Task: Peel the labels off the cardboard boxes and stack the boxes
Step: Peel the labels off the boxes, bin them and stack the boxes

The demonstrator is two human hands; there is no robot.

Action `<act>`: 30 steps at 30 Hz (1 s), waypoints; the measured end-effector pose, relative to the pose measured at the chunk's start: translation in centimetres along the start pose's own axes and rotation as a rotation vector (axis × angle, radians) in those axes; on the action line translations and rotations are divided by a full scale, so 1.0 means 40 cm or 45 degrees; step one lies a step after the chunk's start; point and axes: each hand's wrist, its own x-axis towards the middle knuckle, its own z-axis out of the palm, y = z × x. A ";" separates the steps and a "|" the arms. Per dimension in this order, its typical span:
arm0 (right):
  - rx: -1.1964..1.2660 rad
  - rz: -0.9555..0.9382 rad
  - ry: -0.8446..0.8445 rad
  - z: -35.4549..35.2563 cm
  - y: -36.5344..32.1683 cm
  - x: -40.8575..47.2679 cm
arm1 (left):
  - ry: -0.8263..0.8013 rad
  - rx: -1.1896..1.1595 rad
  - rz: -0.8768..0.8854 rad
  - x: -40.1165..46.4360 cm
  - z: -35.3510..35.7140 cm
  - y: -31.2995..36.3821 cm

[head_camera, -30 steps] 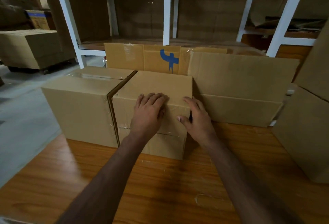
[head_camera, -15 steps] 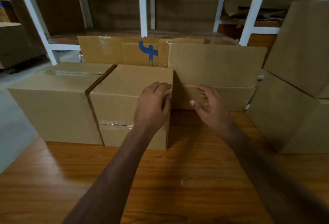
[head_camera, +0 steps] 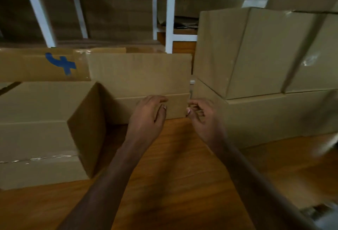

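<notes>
A: Cardboard boxes all over this wooden table (head_camera: 182, 184) — a big taped one (head_camera: 45, 129) sits at the left, a flat box (head_camera: 139, 76) stands on edge at the back, and a stack (head_camera: 256, 83) rises at the right, one box (head_camera: 247, 50) sitting on a wider one (head_camera: 274, 116).

B: And both hands are out in the middle, right in front of that flat box!

A: That's it. The left hand (head_camera: 146, 114) hovers with its fingers loosely curled and holds nothing. Whether the fingertips touch the cardboard, I can't tell.

B: The right hand (head_camera: 203, 118)?

A: The same, fingers bent and relaxed, thumb forward, gripping nothing. It sits just beside the lower box of the stack.

B: Behind the flat box?

A: Another cardboard panel (head_camera: 36, 65) with a blue mark (head_camera: 62, 63) and shiny tape. White shelf posts (head_camera: 171, 14) stand further back, with more cardboard in the shadows.
</notes>
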 end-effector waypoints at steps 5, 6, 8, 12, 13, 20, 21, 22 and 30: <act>-0.003 -0.039 0.087 -0.185 0.164 -0.001 | -0.009 -0.192 -0.032 0.056 0.220 0.205; -0.004 -0.041 0.135 -0.224 0.201 0.001 | 0.010 -0.186 -0.021 0.073 0.261 0.237; -0.008 -0.030 0.222 -0.291 0.276 0.006 | 0.119 -0.188 -0.064 0.104 0.323 0.287; 0.010 0.053 0.282 -0.372 0.418 0.007 | 0.381 -0.242 -0.197 0.150 0.399 0.344; 0.007 0.074 0.290 -0.386 0.447 0.013 | 0.405 -0.240 -0.223 0.159 0.414 0.354; 0.013 0.178 0.356 -0.448 0.562 0.115 | 0.352 -0.256 -0.391 0.222 0.516 0.378; 0.020 0.179 0.356 -0.449 0.565 0.125 | 0.342 -0.268 -0.412 0.231 0.522 0.378; 0.015 0.178 0.357 -0.449 0.564 0.132 | 0.329 -0.268 -0.435 0.240 0.527 0.376; -0.052 0.139 0.317 -0.462 0.555 0.139 | 0.324 -0.244 -0.471 0.272 0.531 0.355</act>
